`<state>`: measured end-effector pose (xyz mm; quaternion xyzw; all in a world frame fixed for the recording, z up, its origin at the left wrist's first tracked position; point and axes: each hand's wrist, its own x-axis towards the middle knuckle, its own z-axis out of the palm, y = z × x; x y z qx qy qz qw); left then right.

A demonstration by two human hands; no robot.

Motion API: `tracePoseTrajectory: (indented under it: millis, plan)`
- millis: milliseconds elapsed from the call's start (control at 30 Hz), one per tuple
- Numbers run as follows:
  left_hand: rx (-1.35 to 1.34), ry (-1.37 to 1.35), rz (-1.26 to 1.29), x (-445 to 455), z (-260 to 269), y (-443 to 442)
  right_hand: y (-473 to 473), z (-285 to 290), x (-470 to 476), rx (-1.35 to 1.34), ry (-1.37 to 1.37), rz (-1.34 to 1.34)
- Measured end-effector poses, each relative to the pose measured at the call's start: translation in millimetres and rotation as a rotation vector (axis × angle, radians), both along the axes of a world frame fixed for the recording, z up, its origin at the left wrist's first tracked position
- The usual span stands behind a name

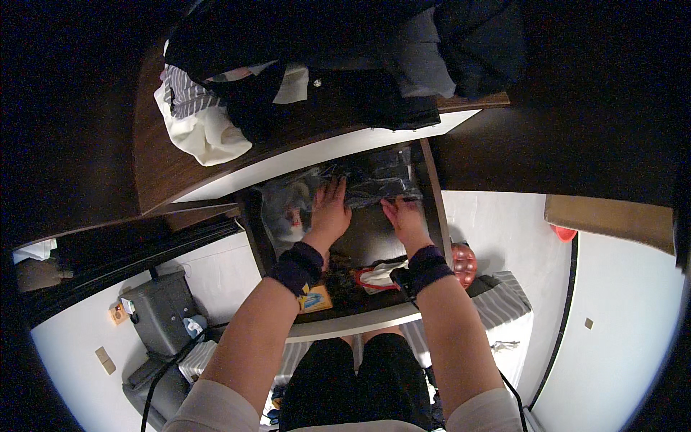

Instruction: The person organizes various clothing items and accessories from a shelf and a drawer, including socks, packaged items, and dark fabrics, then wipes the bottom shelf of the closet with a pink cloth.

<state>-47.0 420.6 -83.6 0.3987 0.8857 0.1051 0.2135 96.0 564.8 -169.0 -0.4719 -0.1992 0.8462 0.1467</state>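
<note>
An open wooden drawer (372,235) is pulled out in front of my body. Inside it, towards the back, lies clear plastic (372,183), perhaps bags. My left hand (329,211) rests flat on this plastic with its fingers spread. My right hand (404,217) is at the plastic's near right edge, fingers bent; whether they pinch it is unclear. Near the drawer's front are a yellow-orange packet (316,299), a red-rimmed item (367,278) and a white cloth-like item (384,274), partly behind my right wrist.
Above the drawer, a dark wooden shelf (162,178) holds dark clothes (345,102), a white garment (208,135) and a striped cloth (189,94). A grey case (162,310) stands lower left. At right are a red tufted round object (464,264) and striped fabric (502,302).
</note>
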Motion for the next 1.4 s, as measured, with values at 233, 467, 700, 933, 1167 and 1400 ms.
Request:
tracePoseTrajectory:
  millis: [233,467,700,933,1167,1400]
  plan:
    - [-0.044,-0.008,-0.118,32.9,-1.7,-25.8,1.4,28.0,-11.6,0.086,-0.036,0.048]
    - [-0.124,-0.121,-0.106,23.3,-14.2,-26.1,-16.3,59.6,8.2,0.107,-0.120,0.111]
    - [0.003,-0.233,-0.028,35.0,34.7,-61.4,-52.2,101.1,18.6,0.008,-0.100,0.076]
    - [0.244,-0.405,0.208,43.5,80.3,-123.2,-93.8,166.4,35.5,0.030,0.069,0.253]
    - [0.362,-0.064,0.069,49.5,186.5,-157.5,-120.8,255.1,43.4,0.091,0.255,0.422]
    - [0.696,0.075,0.168,30.5,349.0,-160.2,-97.7,386.0,-5.3,0.529,0.445,0.568]
